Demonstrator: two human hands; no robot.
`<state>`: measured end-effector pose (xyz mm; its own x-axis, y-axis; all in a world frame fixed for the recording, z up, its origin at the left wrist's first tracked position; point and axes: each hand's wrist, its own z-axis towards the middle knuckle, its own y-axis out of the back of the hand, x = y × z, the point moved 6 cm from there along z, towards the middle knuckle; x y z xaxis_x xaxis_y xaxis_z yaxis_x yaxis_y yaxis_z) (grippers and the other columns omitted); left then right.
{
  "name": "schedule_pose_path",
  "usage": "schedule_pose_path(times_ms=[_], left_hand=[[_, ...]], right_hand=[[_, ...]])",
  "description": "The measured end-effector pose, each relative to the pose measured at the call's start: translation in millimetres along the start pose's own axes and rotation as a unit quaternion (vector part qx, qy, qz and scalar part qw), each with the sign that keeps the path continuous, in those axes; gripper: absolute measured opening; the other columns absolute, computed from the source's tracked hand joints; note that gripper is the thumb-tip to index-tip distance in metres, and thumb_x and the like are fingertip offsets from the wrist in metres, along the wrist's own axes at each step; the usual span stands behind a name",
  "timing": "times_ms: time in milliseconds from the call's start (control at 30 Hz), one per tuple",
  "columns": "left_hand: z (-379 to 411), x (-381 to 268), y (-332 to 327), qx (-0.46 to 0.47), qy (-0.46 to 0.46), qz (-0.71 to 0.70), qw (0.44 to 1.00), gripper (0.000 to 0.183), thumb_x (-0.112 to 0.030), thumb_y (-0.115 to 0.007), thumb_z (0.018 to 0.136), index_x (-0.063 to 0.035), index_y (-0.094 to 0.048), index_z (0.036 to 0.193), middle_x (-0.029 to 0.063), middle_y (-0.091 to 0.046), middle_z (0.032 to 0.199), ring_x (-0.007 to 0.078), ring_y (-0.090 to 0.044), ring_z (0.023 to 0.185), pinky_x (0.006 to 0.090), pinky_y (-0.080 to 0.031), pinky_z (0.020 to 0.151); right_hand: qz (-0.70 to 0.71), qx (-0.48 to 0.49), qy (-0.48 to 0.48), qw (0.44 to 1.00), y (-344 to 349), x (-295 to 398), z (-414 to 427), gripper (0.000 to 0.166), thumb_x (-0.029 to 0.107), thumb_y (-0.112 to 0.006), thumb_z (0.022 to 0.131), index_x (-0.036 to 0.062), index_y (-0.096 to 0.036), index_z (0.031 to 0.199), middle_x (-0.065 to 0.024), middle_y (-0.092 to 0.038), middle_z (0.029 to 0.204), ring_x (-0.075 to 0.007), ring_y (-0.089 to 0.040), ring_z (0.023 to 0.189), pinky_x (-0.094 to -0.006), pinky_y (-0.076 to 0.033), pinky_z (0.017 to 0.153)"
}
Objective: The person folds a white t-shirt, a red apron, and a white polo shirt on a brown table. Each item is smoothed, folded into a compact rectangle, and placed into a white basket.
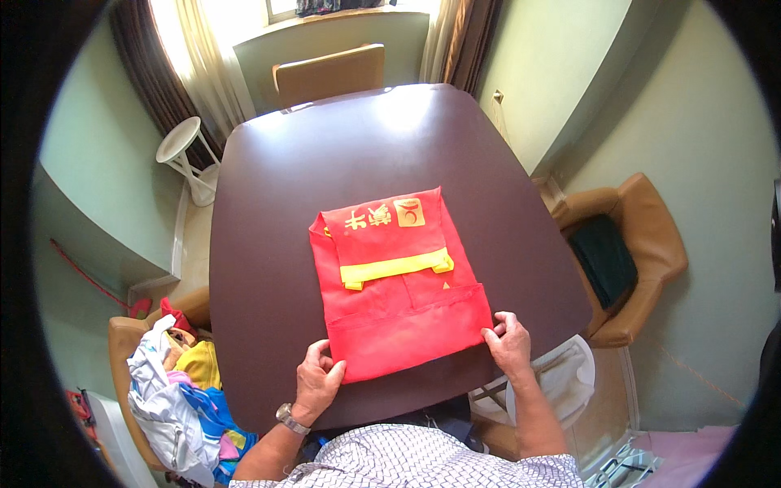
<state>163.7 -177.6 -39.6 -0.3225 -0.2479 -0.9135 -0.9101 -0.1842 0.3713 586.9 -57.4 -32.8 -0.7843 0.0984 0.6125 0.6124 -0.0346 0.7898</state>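
Observation:
A folded red cloth garment [396,329] lies flat before me on the dark brown table [262,244]. It bears yellow printed writing and a square emblem near its far end, and a yellow strap [390,266] crosses its middle. The part nearest me is turned up into a wide band. My left hand [318,376] pinches the near left corner between thumb and fingers, with a metal watch on the wrist. At the near right corner, my right hand [510,344] has its thumb on the cloth and its fingers curled at the edge.
A tan chair [116,341] at the left holds heaped clothes [165,409]. On the right stands a tan armchair [659,256] with a dark cushion [603,259], near a white stool [573,378]. Another chair [332,73] is behind the far edge; a white stand [180,140] is at the far left.

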Motion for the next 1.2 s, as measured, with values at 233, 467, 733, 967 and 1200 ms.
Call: schedule_pose_path(times_ms=[233,467,733,967,1200], left_hand=[[-33.2,-51.8,-14.7,-0.021,-0.326,0.304,0.895,0.061,-0.026,-0.087,0.088,-0.0055,-0.065,0.141,0.0231,-0.061,0.148,0.0402,-0.052,0.147,0.0569,-0.039,0.123],[-33.0,-39.8,-42.8,0.117,-0.346,0.389,0.846,0.062,-0.033,-0.083,0.092,-0.0064,-0.067,0.145,0.0183,-0.058,0.161,0.0353,-0.047,0.156,0.0571,-0.027,0.133],[-26.5,-28.1,-38.5,0.077,-0.387,0.388,0.833,0.042,-0.016,-0.076,0.095,-0.0061,-0.071,0.136,0.0175,-0.066,0.151,0.0353,-0.057,0.148,0.0538,-0.037,0.129],[-20.3,-32.4,-31.9,0.08,-0.41,0.361,0.834,0.03,-0.012,-0.073,0.097,-0.0059,-0.074,0.127,0.0172,-0.072,0.142,0.0353,-0.066,0.138,0.0541,-0.046,0.122],[-13.1,-43.9,-22.4,0.089,-0.401,0.296,0.863,0.019,-0.009,-0.073,0.099,-0.0063,-0.074,0.118,0.0157,-0.075,0.133,0.0334,-0.07,0.13,0.0516,-0.052,0.116]], right_hand=[[-0.033,-0.033,0.282,0.958,26.8,78.9,-25.1,0.044,0.019,-0.088,0.086,0.0051,-0.074,0.126,-0.0165,-0.069,0.131,-0.0378,-0.064,0.125,-0.0495,-0.05,0.109],[-0.063,0.046,0.324,0.943,-12.0,62.0,-31.5,0.045,0.017,-0.089,0.083,0.0148,-0.079,0.127,-0.011,-0.067,0.145,-0.0353,-0.057,0.14,-0.0503,-0.045,0.117],[-0.053,0.009,0.351,0.935,-14.6,54.5,-25.3,0.035,0.007,-0.083,0.083,0.0152,-0.081,0.117,-0.0088,-0.072,0.136,-0.0339,-0.063,0.13,-0.0494,-0.048,0.112],[-0.049,-0.006,0.343,0.938,-13.1,58.2,-27.9,0.032,0.006,-0.082,0.084,0.0157,-0.082,0.114,-0.008,-0.074,0.134,-0.0325,-0.065,0.128,-0.0488,-0.05,0.11],[-0.042,0.004,0.346,0.937,-11.7,56.4,-22.4,0.026,0.008,-0.083,0.084,0.0138,-0.081,0.109,-0.0068,-0.076,0.129,-0.0318,-0.066,0.125,-0.0483,-0.05,0.109]])
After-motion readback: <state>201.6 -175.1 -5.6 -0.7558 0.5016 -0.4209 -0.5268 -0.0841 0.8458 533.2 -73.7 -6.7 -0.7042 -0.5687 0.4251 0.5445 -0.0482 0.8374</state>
